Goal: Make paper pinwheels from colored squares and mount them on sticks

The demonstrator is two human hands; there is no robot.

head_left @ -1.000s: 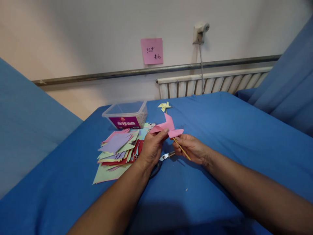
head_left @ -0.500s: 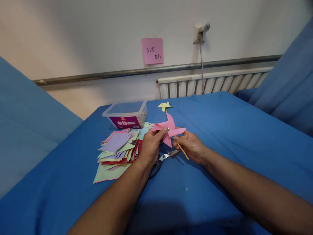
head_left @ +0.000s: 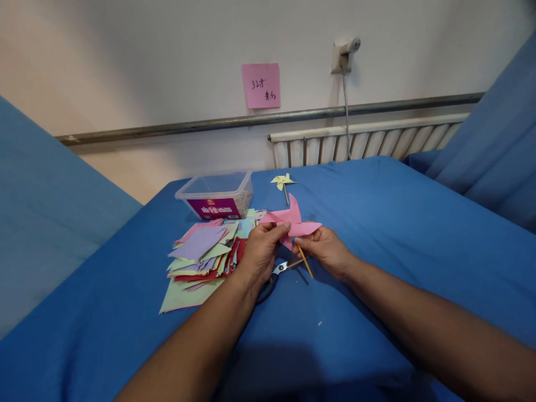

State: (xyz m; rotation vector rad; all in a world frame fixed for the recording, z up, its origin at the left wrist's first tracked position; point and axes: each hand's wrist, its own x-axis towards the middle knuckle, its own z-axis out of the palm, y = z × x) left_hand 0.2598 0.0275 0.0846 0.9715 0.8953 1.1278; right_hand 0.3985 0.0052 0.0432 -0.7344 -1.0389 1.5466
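Note:
Between my hands is a pink paper pinwheel (head_left: 295,222), its folded blades spread. My left hand (head_left: 262,245) pinches it, thumb pressed over its centre. With thumb and fingers, my right hand (head_left: 324,249) grips a thin yellow stick (head_left: 305,263) just below the blades; the stick slants down, and its upper end is hidden behind the paper and fingers. A pair of scissors (head_left: 280,270) with dark handles lies on the blue cloth under my hands, partly covered by my left hand. Farther back rests a yellow paper pinwheel (head_left: 283,181) on its own stick.
Left of my hands is a pile of coloured paper sheets (head_left: 201,251). Behind it stands a clear plastic box (head_left: 213,194) with a purple label. The blue cloth (head_left: 397,223) covers the table. A wall, a metal rail (head_left: 188,127) and a radiator (head_left: 377,137) bound the back.
The pink pinwheel has tilted and moved slightly right. My left thumb has slid over its centre, and the yellow stick's lower end has swung left, standing steeper.

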